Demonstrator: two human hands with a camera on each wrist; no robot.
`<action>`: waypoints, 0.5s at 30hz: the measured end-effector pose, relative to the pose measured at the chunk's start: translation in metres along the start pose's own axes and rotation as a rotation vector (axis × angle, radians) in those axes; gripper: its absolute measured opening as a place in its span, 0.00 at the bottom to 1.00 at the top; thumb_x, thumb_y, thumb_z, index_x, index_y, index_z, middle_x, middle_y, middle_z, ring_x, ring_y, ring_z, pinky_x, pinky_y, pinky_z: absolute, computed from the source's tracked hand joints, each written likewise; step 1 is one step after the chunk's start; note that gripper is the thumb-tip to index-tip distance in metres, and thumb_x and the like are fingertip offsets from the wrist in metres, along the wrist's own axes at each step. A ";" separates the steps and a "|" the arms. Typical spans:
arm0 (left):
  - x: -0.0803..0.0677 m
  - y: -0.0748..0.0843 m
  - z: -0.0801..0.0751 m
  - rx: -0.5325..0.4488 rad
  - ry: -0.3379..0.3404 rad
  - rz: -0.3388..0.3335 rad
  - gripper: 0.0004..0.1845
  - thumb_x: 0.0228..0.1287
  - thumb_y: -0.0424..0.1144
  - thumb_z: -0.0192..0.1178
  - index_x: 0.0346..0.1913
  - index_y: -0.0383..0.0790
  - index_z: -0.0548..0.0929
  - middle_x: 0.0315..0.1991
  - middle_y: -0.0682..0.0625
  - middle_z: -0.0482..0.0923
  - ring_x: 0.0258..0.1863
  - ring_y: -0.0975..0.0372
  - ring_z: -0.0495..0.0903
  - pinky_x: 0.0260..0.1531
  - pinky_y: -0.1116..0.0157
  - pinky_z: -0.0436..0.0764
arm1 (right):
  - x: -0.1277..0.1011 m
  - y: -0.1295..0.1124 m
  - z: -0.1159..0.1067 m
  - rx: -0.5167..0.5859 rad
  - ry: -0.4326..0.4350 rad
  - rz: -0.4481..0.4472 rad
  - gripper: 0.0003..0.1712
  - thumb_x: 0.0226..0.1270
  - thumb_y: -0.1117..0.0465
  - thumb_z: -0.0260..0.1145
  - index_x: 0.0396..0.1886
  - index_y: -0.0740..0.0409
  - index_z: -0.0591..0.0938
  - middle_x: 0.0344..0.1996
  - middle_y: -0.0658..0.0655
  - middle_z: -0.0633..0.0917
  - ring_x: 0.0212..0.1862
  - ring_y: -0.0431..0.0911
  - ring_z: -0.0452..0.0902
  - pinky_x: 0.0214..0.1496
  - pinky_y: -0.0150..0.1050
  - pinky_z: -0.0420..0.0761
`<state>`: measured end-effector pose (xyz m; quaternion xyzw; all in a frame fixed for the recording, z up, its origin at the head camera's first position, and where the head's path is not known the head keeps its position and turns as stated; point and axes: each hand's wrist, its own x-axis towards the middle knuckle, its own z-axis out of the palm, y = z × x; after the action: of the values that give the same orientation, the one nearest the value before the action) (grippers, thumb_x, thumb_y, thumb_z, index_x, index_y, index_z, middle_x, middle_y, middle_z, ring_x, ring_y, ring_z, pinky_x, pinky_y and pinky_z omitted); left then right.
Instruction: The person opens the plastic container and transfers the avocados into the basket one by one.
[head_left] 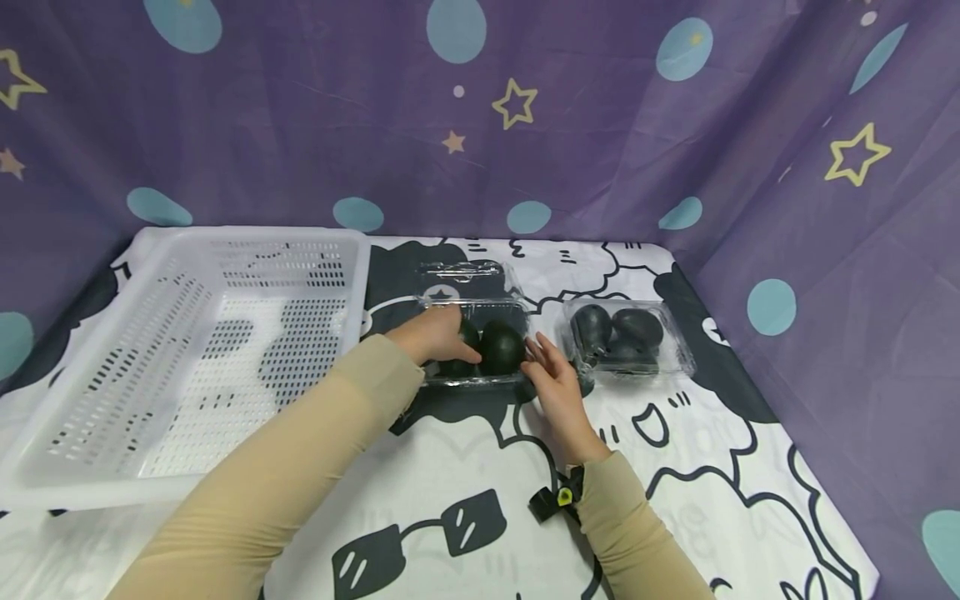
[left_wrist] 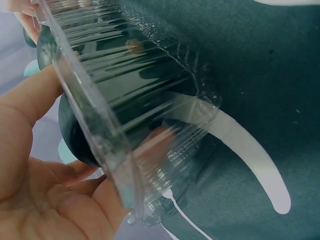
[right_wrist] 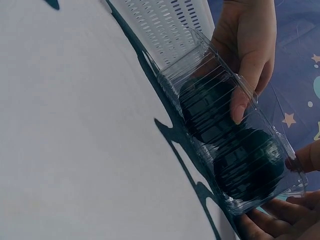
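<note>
A clear plastic clamshell container (head_left: 468, 382) stands on the table with its lid (head_left: 465, 271) folded back behind it. At least two dark green avocados sit in it, the right one (head_left: 501, 348) plainly visible. My left hand (head_left: 437, 333) reaches in from the left and grips the left avocado (right_wrist: 205, 107), thumb on its near side and fingers partly hidden behind it. At the container's right end is my right hand (head_left: 555, 383), its thumb over the rim and its fingers outside the end wall in the right wrist view.
To the right sits another clear container (head_left: 675, 346) with several avocados inside. A large white perforated basket (head_left: 356, 275) stands on the left. A black-and-white patterned cloth (head_left: 480, 450) covers the table, and a purple curtain (head_left: 600, 117) hangs behind.
</note>
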<state>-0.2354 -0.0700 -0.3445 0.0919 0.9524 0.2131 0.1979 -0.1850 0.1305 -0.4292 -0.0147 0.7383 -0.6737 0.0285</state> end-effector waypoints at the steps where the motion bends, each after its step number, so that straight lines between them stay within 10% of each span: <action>1: 0.000 0.000 0.000 -0.002 0.002 -0.001 0.50 0.58 0.50 0.71 0.73 0.26 0.57 0.65 0.33 0.71 0.63 0.46 0.75 0.62 0.51 0.76 | 0.000 0.000 0.000 -0.001 0.002 0.000 0.35 0.73 0.65 0.54 0.78 0.60 0.58 0.74 0.61 0.67 0.74 0.55 0.64 0.75 0.54 0.64; 15: -0.002 0.000 -0.004 -0.060 0.072 0.016 0.45 0.55 0.48 0.69 0.70 0.31 0.62 0.65 0.35 0.70 0.63 0.46 0.73 0.61 0.50 0.75 | 0.001 0.001 -0.001 0.019 0.002 -0.005 0.35 0.73 0.66 0.55 0.78 0.60 0.58 0.73 0.62 0.68 0.74 0.55 0.64 0.75 0.53 0.64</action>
<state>-0.2354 -0.0719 -0.3411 0.0856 0.9514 0.2460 0.1644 -0.1860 0.1312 -0.4299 -0.0157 0.7319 -0.6807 0.0265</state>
